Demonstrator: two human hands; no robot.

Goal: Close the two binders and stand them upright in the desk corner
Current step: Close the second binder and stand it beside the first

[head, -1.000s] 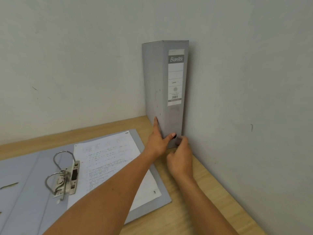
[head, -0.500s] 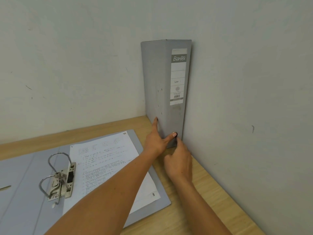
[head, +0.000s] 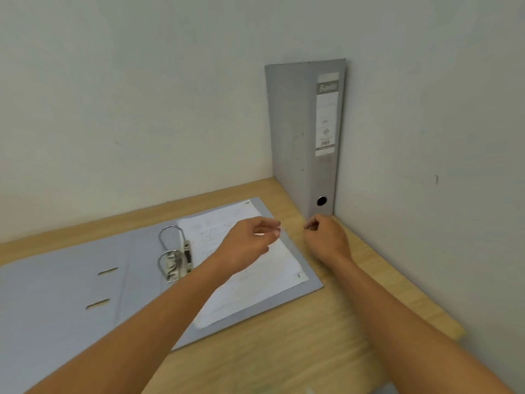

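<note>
A closed grey binder (head: 301, 137) stands upright in the desk corner, its spine with a white label facing me and its right side against the wall. A second grey binder (head: 71, 294) lies open and flat on the desk to the left, with metal rings (head: 173, 257) and a sheet of paper (head: 255, 282) on its right half. My left hand (head: 250, 243) hovers over that paper, fingers loosely curled, holding nothing. My right hand (head: 326, 237) is just in front of the upright binder's base, fingers curled, apart from it and empty.
The wooden desk (head: 312, 336) meets pale walls at the back and on the right. The desk's right edge ends near the right wall (head: 454, 331). Bare wood lies in front of the open binder.
Both hands have let go of the upright binder and drawn back toward me. The binder stays standing in the corner. The view has shifted left and down.
</note>
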